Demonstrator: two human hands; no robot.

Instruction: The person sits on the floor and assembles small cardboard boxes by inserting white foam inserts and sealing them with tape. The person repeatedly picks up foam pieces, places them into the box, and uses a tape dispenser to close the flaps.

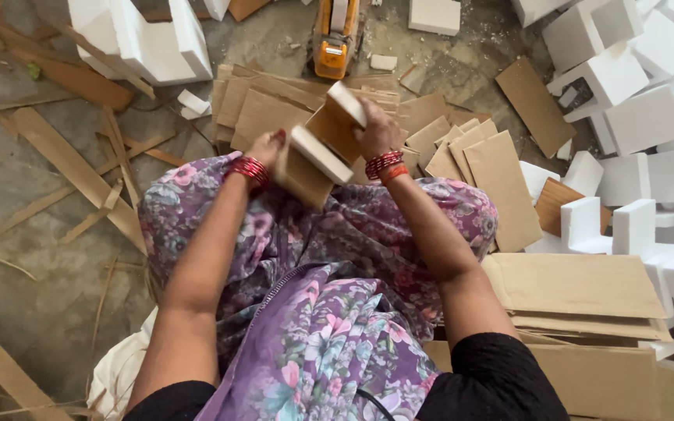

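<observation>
My left hand (pixel 267 147) grips a white foam block faced with brown cardboard (pixel 311 165), held over my knees. My right hand (pixel 377 132) grips a second foam-and-cardboard piece (pixel 338 118) just above and to the right of the first; the two pieces touch or overlap between my hands. Red bangles ring both wrists. My lap is covered by floral purple cloth (pixel 337 312).
Flat cardboard sheets (pixel 263 109) lie piled in front of my knees and more cardboard (pixel 579 288) at my right. White foam blocks (pixel 641 117) heap at the right and top left. An orange tool (pixel 334 39) sits ahead. Cardboard strips (pixel 72 168) litter the concrete floor at left.
</observation>
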